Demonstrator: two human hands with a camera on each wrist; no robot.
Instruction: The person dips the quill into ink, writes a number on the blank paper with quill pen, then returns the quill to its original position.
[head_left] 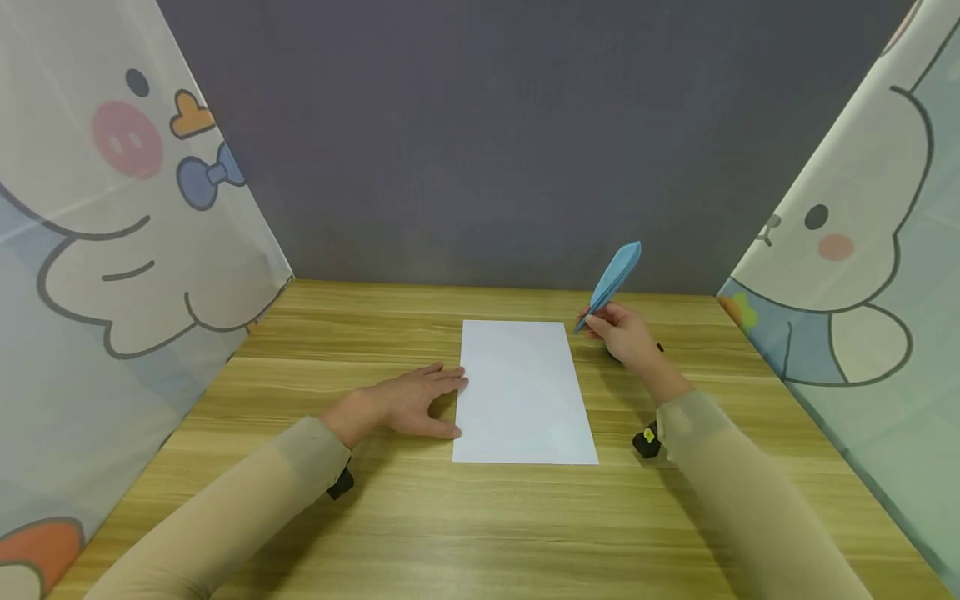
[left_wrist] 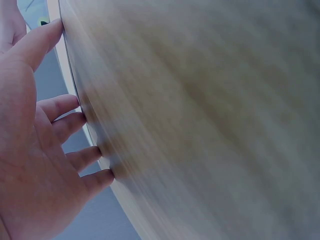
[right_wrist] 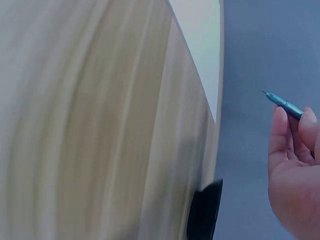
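A blank white sheet of paper [head_left: 521,400] lies flat on the wooden table. My left hand [head_left: 416,402] rests at its left edge, fingers spread and fingertips touching the paper's border. The left wrist view shows the same hand [left_wrist: 40,145] with its fingertips down on the tabletop side. My right hand [head_left: 618,332] pinches a blue feather pen [head_left: 617,271] above the table, past the sheet's upper right corner. In the right wrist view the pen's teal barrel [right_wrist: 284,105] sticks out from thumb and fingers, its tip apart from the paper.
A black object [right_wrist: 205,210] stands on the table under the right hand, mostly hidden in the head view. Behind the wooden table [head_left: 360,333] rises a dark grey panel [head_left: 480,150]. Cartoon-printed cloths [head_left: 97,208] hang on both sides.
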